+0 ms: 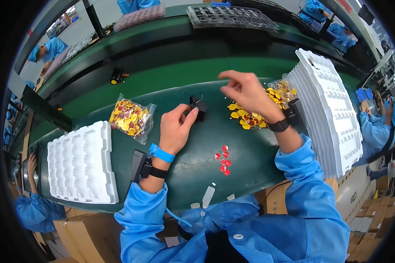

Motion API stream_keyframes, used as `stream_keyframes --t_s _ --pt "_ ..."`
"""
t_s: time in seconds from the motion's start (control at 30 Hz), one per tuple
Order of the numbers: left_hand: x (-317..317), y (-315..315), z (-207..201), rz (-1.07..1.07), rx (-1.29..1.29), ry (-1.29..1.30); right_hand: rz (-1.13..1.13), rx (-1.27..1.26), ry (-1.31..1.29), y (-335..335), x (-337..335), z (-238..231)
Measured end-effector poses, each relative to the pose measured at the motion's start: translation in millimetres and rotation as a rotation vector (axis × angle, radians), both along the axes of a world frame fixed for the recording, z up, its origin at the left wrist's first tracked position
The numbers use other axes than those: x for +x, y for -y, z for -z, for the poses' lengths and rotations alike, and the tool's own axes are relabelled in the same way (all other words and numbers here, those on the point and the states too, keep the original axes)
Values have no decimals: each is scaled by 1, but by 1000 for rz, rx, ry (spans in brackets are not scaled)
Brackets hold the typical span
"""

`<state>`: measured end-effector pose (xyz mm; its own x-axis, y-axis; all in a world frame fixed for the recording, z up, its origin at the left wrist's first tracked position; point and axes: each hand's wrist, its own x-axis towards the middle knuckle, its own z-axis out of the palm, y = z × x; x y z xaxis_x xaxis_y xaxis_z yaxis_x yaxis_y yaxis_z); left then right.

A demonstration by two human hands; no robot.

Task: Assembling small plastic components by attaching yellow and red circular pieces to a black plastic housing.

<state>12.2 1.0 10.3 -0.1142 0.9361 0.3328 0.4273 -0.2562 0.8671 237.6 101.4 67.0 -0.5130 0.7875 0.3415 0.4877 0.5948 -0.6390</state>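
Note:
A small black part [200, 110] with thin wires is pinched between the thumb and fingers of my left hand [174, 129], over the green worktop. To its right, my right hand [246, 93] is raised with index finger and thumb apart, and nothing shows between them. Below and behind that hand lies a loose heap of yellow and dark red flat pieces [241, 117], partly hidden by my wrist. Several round red pieces [225, 162] with white marks lie nearer to me. Left of my left hand sits a clear bag [131, 117] full of yellow and red pieces.
White moulded trays [79, 162] lie at the left; a tall leaning stack of white trays [331, 109] stands at the right. Another black and yellow part [115, 76] sits on the green belt [162, 72]. Clear trays [228, 17] rest beyond. Co-workers in blue are around.

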Motion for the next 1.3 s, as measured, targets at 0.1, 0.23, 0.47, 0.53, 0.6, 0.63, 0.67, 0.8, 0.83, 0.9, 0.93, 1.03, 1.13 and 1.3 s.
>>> stream_keyframes --t_s 0.1,0.23,0.47,0.53,0.6,0.63,0.67,0.8,0.83,0.9,0.93,1.03,1.13,1.3 --pt "0 -1 1 8 5 -7 61 256 329 -26 14 3" --pt "0 0 -3 -41 56 50 -28 285 688 -49 7 10" --pt "-3 10 -11 -122 160 63 -146 453 506 -34 12 4" --pt "0 13 -14 -131 199 66 -175 493 347 -5 15 -2" --pt "5 19 -21 -133 234 70 -183 410 94 27 18 -6" --pt "9 23 -26 -12 182 113 -231 426 44 43 18 -8" --pt "11 28 -32 105 131 152 -283 442 -11 58 13 -11" --pt "27 42 -41 373 174 -109 -308 411 -114 90 0 -9" --pt "30 45 -42 371 162 -111 -308 401 -120 93 -1 -6" --pt "34 49 -46 431 -37 46 -251 316 -253 96 -2 -1" --pt "34 48 -43 427 -43 43 -253 310 -259 97 -2 2" --pt "33 46 -33 467 -124 278 -220 246 -357 99 -2 11" --pt "35 45 -37 484 -221 334 -230 406 -259 100 -2 15" --pt "37 47 -32 454 -354 451 -146 184 -361 109 -2 10"
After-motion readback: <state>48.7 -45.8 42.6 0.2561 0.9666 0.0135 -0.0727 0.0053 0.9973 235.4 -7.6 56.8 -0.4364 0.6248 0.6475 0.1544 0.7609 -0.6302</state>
